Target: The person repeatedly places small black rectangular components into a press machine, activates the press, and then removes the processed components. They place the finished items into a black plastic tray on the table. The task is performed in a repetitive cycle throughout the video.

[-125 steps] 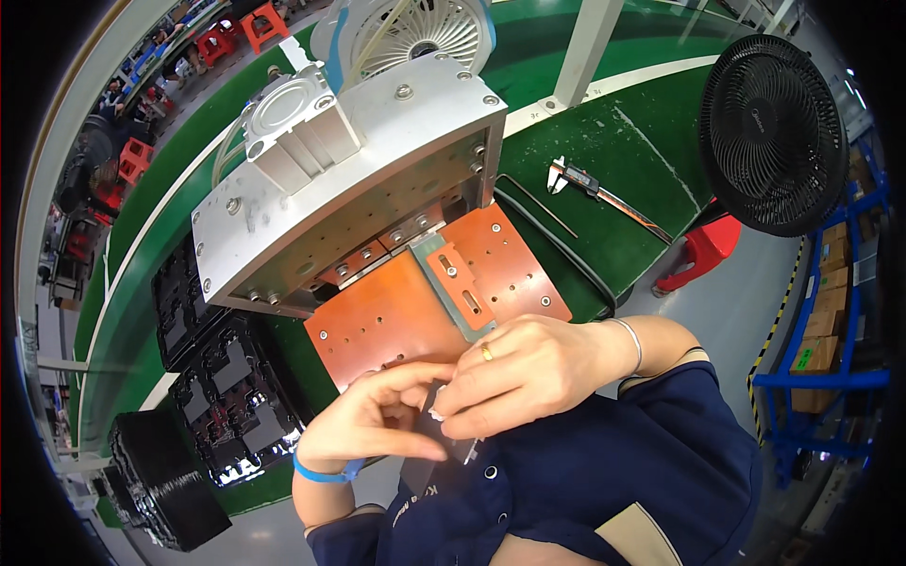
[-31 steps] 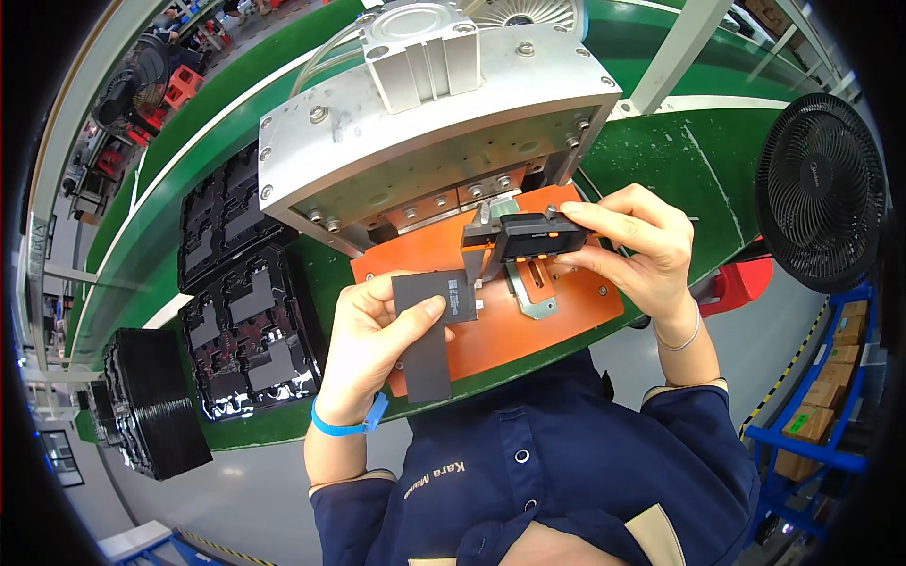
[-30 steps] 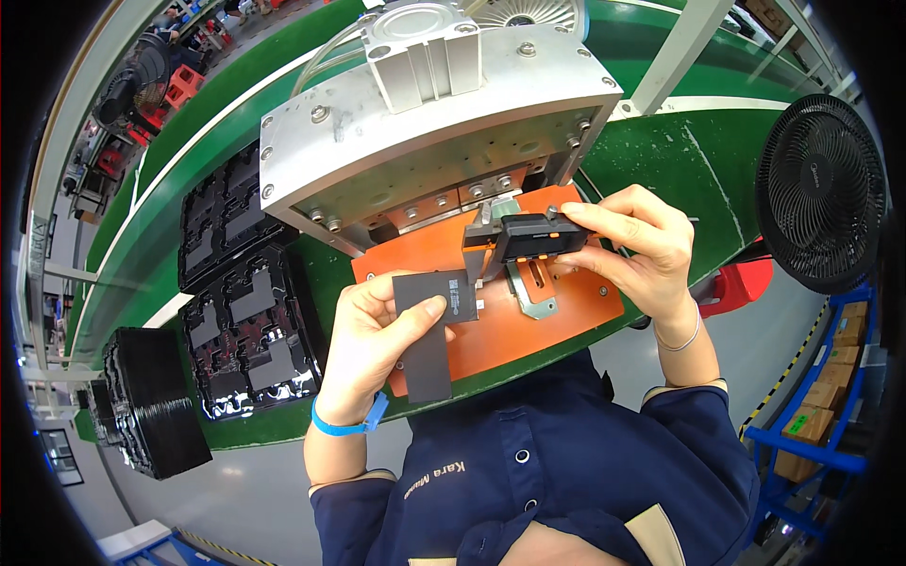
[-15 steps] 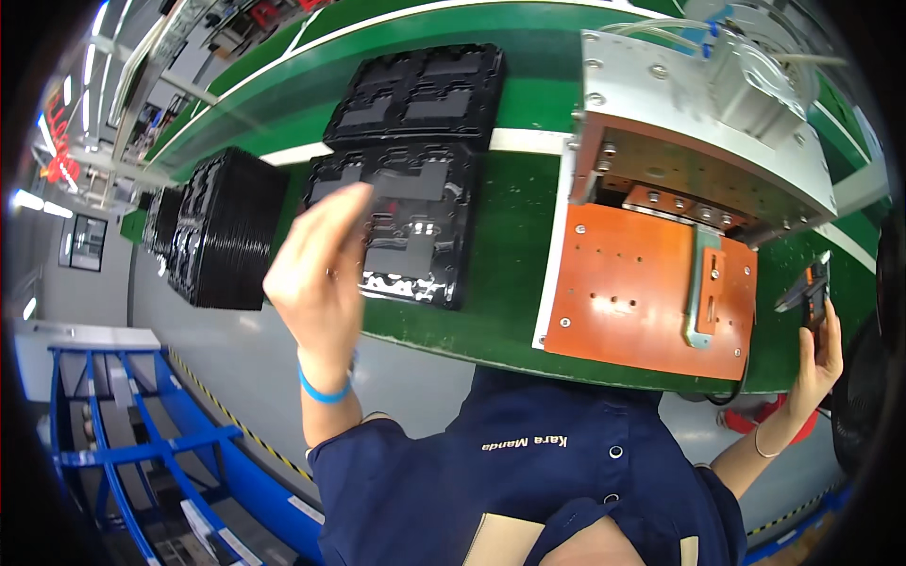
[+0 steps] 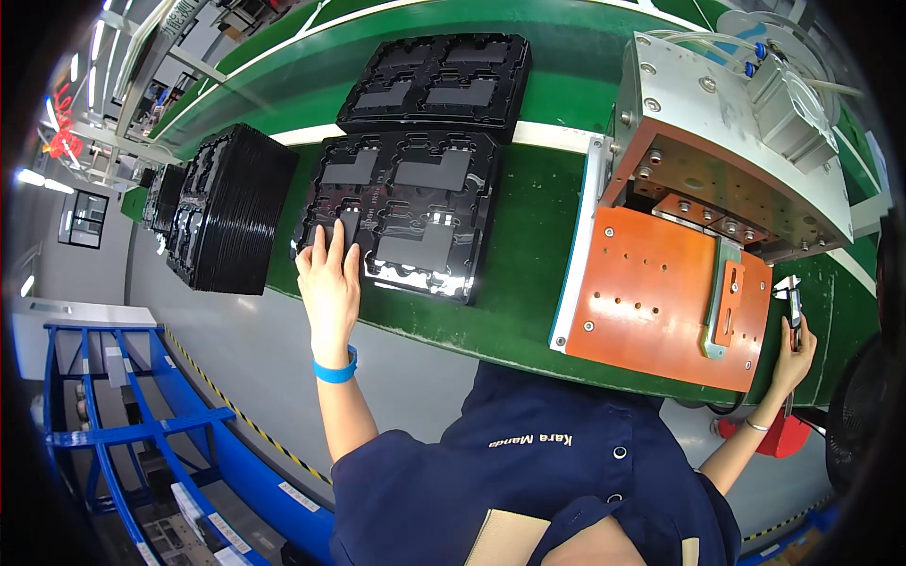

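My left hand (image 5: 328, 281) reaches over the near left pocket of a black plastic tray (image 5: 479, 212), its fingers spread and touching a small dark grey flat piece (image 5: 351, 219). Whether the fingertips grip that piece is hard to see. Other dark grey flat pieces, among them an L-shaped one (image 5: 349, 167), lie in the tray's pockets. At the far right, my right hand (image 5: 798, 354) is closed around a caliper (image 5: 794, 300) with silver jaws and a dark body, just beside the press fixture's orange plate (image 5: 651, 283).
A metal press fixture (image 5: 727, 113) with air tubes stands behind the orange plate. Another filled black tray (image 5: 434, 80) lies beyond the first on the green bench (image 5: 533, 226). A tall stack of black trays (image 5: 236, 208) stands left. A blue rack (image 5: 142, 429) is lower left.
My left hand has come down from above the tray onto its near left pocket. My right hand has shifted slightly left and turned the caliper more upright.
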A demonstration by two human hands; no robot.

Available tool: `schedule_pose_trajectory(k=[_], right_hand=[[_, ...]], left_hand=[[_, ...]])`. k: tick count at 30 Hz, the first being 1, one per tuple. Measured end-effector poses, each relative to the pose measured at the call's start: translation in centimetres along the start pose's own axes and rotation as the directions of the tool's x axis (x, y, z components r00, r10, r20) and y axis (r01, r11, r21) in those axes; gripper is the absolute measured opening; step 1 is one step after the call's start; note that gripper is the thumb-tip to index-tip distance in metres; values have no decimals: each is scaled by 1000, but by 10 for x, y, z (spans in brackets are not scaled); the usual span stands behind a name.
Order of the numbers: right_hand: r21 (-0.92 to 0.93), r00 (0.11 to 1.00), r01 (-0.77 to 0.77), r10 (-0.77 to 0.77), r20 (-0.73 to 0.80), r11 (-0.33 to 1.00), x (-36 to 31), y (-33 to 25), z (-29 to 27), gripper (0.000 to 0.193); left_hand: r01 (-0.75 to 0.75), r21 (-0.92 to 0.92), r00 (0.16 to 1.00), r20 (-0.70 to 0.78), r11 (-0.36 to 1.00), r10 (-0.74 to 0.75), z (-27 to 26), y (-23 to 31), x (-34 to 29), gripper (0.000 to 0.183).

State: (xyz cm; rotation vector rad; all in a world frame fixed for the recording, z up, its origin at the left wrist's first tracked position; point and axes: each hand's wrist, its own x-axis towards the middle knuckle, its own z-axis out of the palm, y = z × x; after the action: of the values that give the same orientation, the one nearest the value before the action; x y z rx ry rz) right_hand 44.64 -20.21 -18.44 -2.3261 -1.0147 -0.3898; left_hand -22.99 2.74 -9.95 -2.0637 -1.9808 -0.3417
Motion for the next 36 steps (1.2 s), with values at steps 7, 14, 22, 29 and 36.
schedule_pose_trajectory(k=[7, 14, 22, 29, 36], right_hand=[[-22, 1000, -19, 19, 1, 1000, -5, -6, 5, 43], [-44, 999, -1, 4, 50, 999, -7, -15, 3, 39], [14, 991, 130, -130, -33, 991, -8, -27, -8, 38], [284, 995, 22, 8, -104, 959, -16, -114, -57, 29], [501, 822, 493, -569, -1, 711, -24, -253, -93, 13]], left_hand=[[116, 63, 991, 54, 991, -119, 8, -11, 13, 39], [-330, -340, 929, -281, 880, 240, -26, 36, 25, 8], [-433, -375, 899, -118, 820, 421, -3, 65, 44, 34], [-351, -522, 936, -203, 777, 287, -43, 87, 38, 45], [-499, -719, 805, -179, 483, 566, -81, 239, -2, 34]])
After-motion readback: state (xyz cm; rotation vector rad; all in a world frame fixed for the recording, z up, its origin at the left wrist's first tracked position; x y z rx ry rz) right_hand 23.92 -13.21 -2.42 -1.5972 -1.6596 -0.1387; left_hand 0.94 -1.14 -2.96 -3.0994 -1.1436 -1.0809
